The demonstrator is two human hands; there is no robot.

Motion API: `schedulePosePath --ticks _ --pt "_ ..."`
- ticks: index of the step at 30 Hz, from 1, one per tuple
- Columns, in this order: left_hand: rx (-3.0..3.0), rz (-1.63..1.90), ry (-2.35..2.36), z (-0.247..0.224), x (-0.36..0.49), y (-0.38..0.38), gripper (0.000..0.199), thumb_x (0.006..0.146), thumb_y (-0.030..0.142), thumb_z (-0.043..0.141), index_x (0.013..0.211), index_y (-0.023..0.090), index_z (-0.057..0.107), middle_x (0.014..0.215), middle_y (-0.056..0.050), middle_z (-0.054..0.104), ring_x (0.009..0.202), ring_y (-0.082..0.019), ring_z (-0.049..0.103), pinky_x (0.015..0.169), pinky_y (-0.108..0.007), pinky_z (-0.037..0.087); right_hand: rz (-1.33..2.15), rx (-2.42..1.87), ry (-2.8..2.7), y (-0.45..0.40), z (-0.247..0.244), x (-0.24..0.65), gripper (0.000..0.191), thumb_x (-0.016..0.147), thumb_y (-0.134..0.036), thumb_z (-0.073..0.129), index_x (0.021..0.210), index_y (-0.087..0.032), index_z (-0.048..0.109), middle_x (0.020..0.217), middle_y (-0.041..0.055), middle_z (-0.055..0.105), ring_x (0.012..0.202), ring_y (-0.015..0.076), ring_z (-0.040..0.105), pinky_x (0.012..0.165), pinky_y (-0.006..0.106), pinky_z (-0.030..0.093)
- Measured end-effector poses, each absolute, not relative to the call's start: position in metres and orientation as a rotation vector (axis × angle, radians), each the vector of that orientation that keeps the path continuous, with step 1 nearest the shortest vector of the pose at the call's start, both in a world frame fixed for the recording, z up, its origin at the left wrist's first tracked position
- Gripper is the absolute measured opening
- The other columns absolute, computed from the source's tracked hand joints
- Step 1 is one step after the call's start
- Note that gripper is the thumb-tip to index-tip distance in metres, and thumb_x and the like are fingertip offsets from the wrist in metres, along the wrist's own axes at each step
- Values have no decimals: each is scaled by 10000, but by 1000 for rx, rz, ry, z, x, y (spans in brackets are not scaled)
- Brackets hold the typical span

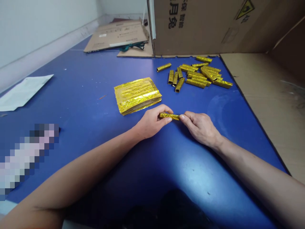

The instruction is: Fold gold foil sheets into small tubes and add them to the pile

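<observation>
A small tube of shiny gold foil paper (pixel 169 116) is held between my two hands, low over the blue table. My left hand (pixel 151 122) pinches its left part between thumb and fingers. At the tube's right end, my right hand (pixel 200 127) grips it with the thumb on top and the fingers curled. Just beyond my left hand lies a stack of flat gold foil sheets (pixel 137 92). Farther back on the right is a loose pile of several folded gold foil tubes (pixel 196 76), some with open ends facing me.
A large cardboard box (pixel 202 28) stands behind the foil tubes. Flattened cardboard (pixel 116 35) with a dark green ribbon (pixel 132 46) lies at the back left. White paper (pixel 23 92) is at the left, near a blurred-out object (pixel 28 156). More cardboard (pixel 264 105) borders the table's right edge.
</observation>
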State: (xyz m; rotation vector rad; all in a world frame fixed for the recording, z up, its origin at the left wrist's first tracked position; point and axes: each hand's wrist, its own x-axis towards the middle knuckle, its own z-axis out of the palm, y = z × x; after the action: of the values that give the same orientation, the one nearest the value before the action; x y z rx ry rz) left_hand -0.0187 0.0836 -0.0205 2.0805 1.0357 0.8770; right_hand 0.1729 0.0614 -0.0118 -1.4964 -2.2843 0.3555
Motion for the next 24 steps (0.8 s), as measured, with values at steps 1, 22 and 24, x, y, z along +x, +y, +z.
schedulePosePath --ticks 1,22,24 --pt "2057 860 1021 -21 -19 84 134 775 206 520 880 142 575 718 20 566 635 -82 501 599 -196 403 391 -1506 -2252 61 -11 173 415 888 -464 278 636 -197 470 512 -20 464 466 112 418 492 245 278" --pt "1623 893 971 -20 -12 86 99 776 168 475 778 111 556 545 24 559 455 -59 510 467 -172 434 451 -1462 -2229 63 -12 173 374 870 -430 333 584 -199 402 491 -35 400 454 95 362 490 242 244" --pt "1594 900 975 -19 -11 86 89 774 156 480 772 109 555 534 28 554 445 -53 503 460 -166 430 445 -1470 -2214 63 -12 172 382 867 -433 326 569 -201 381 483 -34 384 449 96 353 489 247 241"
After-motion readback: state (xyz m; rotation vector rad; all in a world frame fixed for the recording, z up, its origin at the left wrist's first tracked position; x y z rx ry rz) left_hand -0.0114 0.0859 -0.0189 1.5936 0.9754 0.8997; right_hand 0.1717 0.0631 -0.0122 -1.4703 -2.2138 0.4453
